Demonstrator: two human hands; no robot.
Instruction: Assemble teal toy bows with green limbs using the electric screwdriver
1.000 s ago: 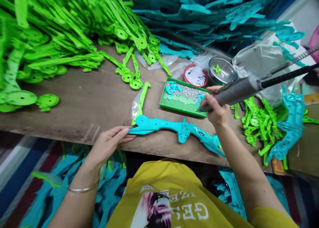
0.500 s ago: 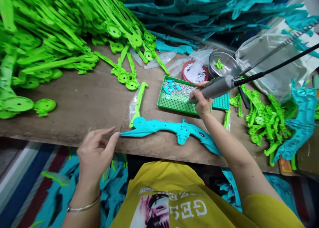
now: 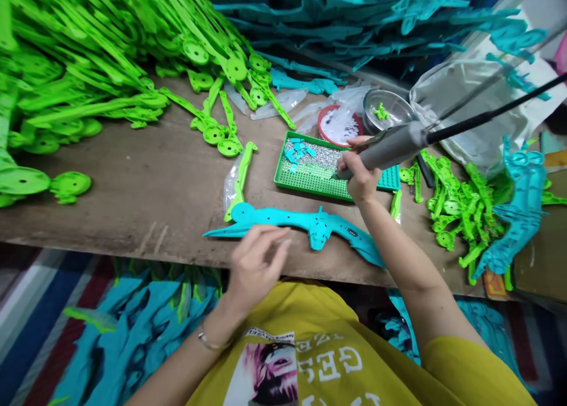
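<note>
A turquoise plastic toy bow body [image 3: 287, 218] lies lengthwise near the table's front edge. Its left end meets a lime-green curved limb [image 3: 242, 175] with a clear plastic piece along it; another green limb [image 3: 396, 204] shows at the right, partly behind my right forearm. Slightly blurred, my left hand [image 3: 257, 264] hovers at the near side of the bow body, thumb and fingers apart, holding nothing. My right hand [image 3: 364, 178] is wrapped round a grey electric screwdriver [image 3: 394, 149] with a black cord. The driver's tip points left over a green perforated tray [image 3: 310, 184] of small screws and turquoise pieces.
Lime-green parts [image 3: 110, 51] are heaped at the left, turquoise parts [image 3: 354, 28] at the back. A red basket [image 3: 321, 125] of white pieces and a metal bowl [image 3: 367, 107] stand behind the tray. More green parts [image 3: 460, 199] and a turquoise part [image 3: 511, 208] lie right.
My left hand has moved right, from the bow body's left tip to its near side. My right hand still grips the screwdriver above the tray. The view has shifted slightly.
</note>
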